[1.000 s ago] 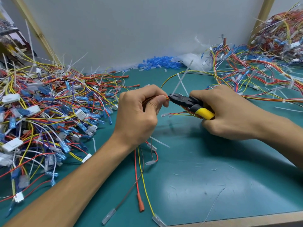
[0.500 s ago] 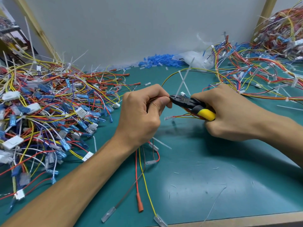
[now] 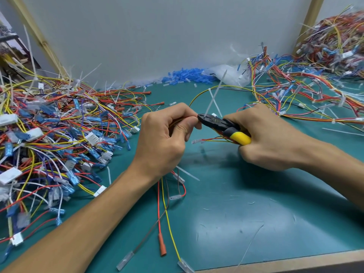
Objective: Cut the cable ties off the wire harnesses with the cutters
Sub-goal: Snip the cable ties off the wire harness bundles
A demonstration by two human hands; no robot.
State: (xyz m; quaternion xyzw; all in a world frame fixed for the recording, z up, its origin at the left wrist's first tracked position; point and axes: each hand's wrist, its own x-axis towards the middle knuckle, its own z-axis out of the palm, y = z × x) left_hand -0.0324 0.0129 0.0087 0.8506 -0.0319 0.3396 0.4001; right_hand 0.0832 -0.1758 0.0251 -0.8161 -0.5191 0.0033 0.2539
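My left hand (image 3: 165,138) pinches a thin wire harness (image 3: 167,211) of red, yellow and brown wires above the green mat; its ends hang down toward the front edge. My right hand (image 3: 264,138) grips the cutters (image 3: 220,125), black jaws and yellow handle. The jaw tips sit right against my left thumb and fingertips, at the base of a white cable tie (image 3: 213,95) whose tail sticks up and back. The harness runs on under my right hand and loops away as a yellow wire toward the right pile.
A large tangle of harnesses (image 3: 53,138) with white and blue connectors covers the left of the green mat (image 3: 256,213). Another pile (image 3: 315,85) lies at the back right. Blue sleeves (image 3: 185,75) and a clear bag lie by the wall. Cut tie scraps dot the mat.
The cutter jaws have crept left to the tie's base beside my left fingertips. Both hands stay nearly in place; the view shifted slightly.
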